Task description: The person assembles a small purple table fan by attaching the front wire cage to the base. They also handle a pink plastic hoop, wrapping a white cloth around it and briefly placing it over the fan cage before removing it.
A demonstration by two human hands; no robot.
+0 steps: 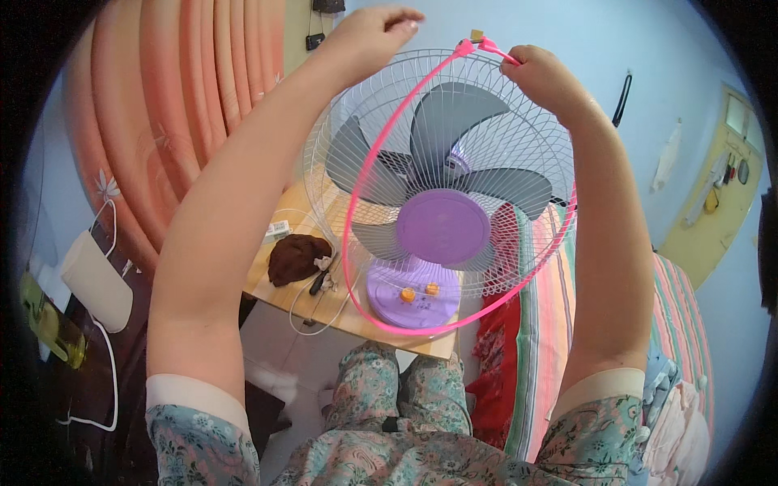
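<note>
A table fan with grey blades (450, 121) stands in front of me, its wire grille bound by a pink rim (347, 235). My right hand (543, 77) is closed on the top right of that rim, near the gap where its two ends meet at a small clip (476, 37). To the left of the clip, my left hand (379, 36) is raised, holding nothing, its fingers stretched out. A round purple disc (443, 227) sits at the grille's centre. The purple base (405, 300) with orange knobs rests on a wooden table.
The wooden table (267, 283) carries a dark brown cloth bundle (298, 259) and a looping white cable. On the right is a bed with a striped cover (551, 324) and piled clothes (677, 429). An orange curtain (162, 121) hangs at left, above a white cylinder (97, 281).
</note>
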